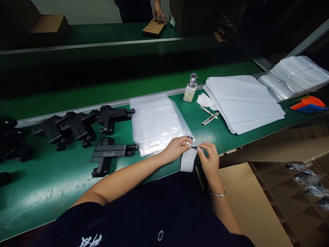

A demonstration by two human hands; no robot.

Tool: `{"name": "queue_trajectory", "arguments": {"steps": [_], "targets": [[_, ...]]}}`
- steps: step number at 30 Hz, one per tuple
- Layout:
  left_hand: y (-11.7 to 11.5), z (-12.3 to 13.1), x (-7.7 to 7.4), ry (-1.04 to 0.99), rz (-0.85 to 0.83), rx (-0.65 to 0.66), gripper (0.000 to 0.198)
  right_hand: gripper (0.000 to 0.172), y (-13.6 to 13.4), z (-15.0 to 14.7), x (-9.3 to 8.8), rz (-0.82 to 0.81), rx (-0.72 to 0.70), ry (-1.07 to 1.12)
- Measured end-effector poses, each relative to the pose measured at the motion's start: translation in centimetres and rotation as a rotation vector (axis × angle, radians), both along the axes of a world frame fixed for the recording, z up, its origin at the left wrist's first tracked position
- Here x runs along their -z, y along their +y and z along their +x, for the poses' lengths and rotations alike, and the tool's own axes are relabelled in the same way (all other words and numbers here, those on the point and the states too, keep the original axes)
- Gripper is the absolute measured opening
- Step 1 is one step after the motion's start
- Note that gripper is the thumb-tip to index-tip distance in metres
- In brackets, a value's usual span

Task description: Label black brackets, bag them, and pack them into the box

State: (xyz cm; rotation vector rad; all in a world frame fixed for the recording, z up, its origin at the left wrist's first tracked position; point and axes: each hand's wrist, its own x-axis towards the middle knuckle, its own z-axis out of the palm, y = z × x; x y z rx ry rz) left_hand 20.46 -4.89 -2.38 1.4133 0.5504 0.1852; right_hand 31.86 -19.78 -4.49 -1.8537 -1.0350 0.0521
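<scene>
My left hand point(178, 146) and my right hand point(209, 157) meet near the table's front edge, fingers pinched. Between them is a small white label with black print point(194, 146), gripped from both sides. Below it hangs a strip of white label backing paper point(188, 162). Under my left hand's fingers lies the corner of a stack of clear plastic bags point(156, 120). Left of the bags sits a black plastic bracket with knobs point(110, 151). Another black bracket point(110, 116) lies behind it.
More black brackets point(74, 127) lie at left. A pump bottle point(190, 90), utility knife point(210, 118), white sheets point(246, 103), plastic bags point(295, 75) and an orange-blue tool point(308, 103) lie on the right. A divided carton point(290, 206) stands below. Across, another person's hand point(159, 15) touches cardboard point(153, 28).
</scene>
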Motion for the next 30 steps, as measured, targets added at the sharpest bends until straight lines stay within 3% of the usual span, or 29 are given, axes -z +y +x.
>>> {"name": "queue_trajectory", "arguments": {"steps": [6, 10, 12, 15, 17, 19, 22, 25, 28, 30], "targets": [[-0.1, 0.4, 0.3, 0.082, 0.093, 0.033, 0.025, 0.010, 0.4, -0.2, 0.5, -0.026, 0.074, -0.523], [0.8, 0.3, 0.3, -0.040, 0.132, 0.052, 0.045, 0.012, -1.1, -0.1, 0.1, 0.116, 0.027, -0.602], [1.5, 0.6, 0.0, -0.100, 0.285, 0.047, 0.048, 0.008, -1.5, 0.2, -0.4, 0.241, 0.070, -0.398], [2.4, 1.6, -0.5, -0.053, 0.583, 0.146, 0.042, 0.011, -0.2, 0.9, -0.5, 0.435, 0.102, 0.240], [2.8, 2.1, -1.0, 0.078, 0.728, 0.216, 0.047, 0.021, 1.7, 1.2, 0.2, 0.443, 0.009, 0.664], [3.5, 1.3, -1.8, 0.228, 0.831, 0.226, 0.060, 0.029, 3.7, 1.4, 1.2, 0.353, -0.065, 0.928], [6.5, -3.8, -3.5, 0.304, 0.931, 0.079, 0.069, 0.033, 5.3, 1.3, 2.2, 0.293, -0.035, 1.001], [10.8, -13.4, -4.1, 0.358, 0.994, -0.190, 0.047, 0.024, 5.6, 1.2, 1.9, 0.364, -0.022, 0.895], [12.9, -22.6, -2.3, 0.441, 0.951, -0.198, 0.036, 0.018, 6.4, 0.3, 0.7, 0.371, -0.120, 0.839], [12.4, -26.1, -0.2, 0.420, 0.903, -0.254, 0.034, 0.016, 7.7, -1.5, -0.2, 0.313, -0.216, 0.802]]}}
